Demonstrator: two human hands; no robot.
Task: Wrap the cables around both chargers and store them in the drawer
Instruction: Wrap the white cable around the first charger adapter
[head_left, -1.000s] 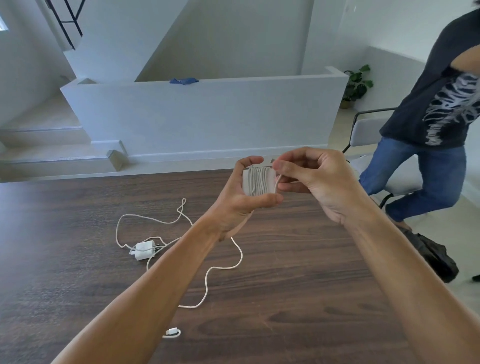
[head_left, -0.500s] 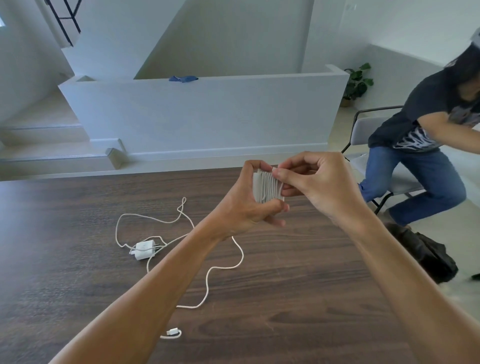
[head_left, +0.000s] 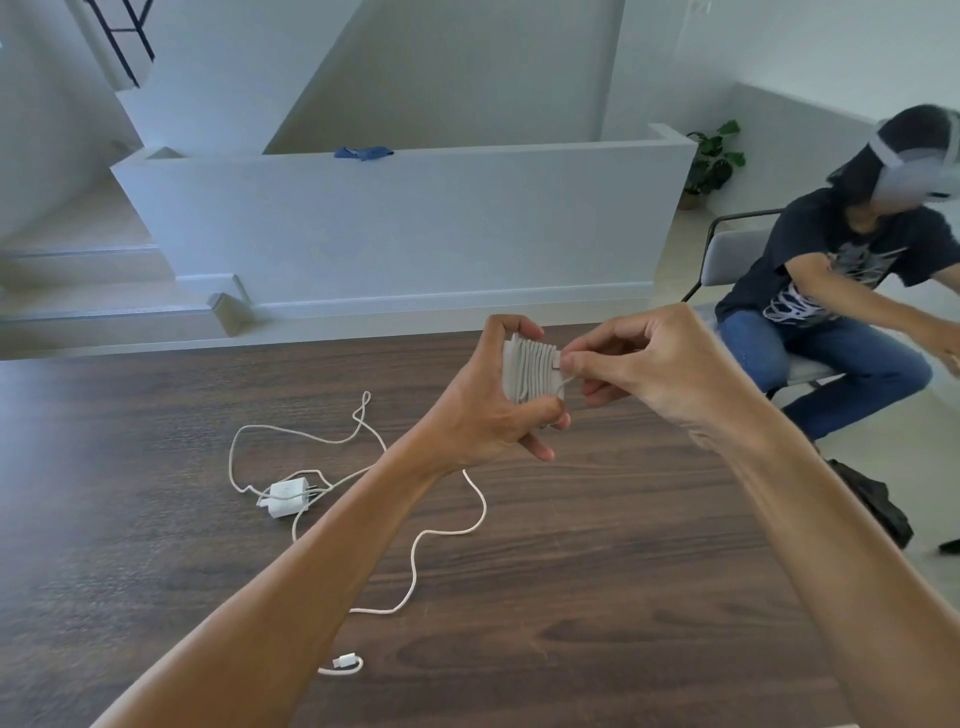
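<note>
Gripping the wrapped charger (head_left: 530, 376) in your left hand (head_left: 483, 410), your right hand (head_left: 649, 369) pinches the cable tail (head_left: 563, 382) at its right edge.

- We see a white block charger bound in tight turns of white cable (head_left: 531, 375), raised above the dark table at centre, gripped at its left edge and pinched at its right, where the cable's end shows.
- We see a second small white charger with metal prongs (head_left: 284, 497) lying flat to the left.
- Its loose white cable (head_left: 415, 551) sprawls in open loops around it, the white plug end (head_left: 345, 662) nearest us.
</note>
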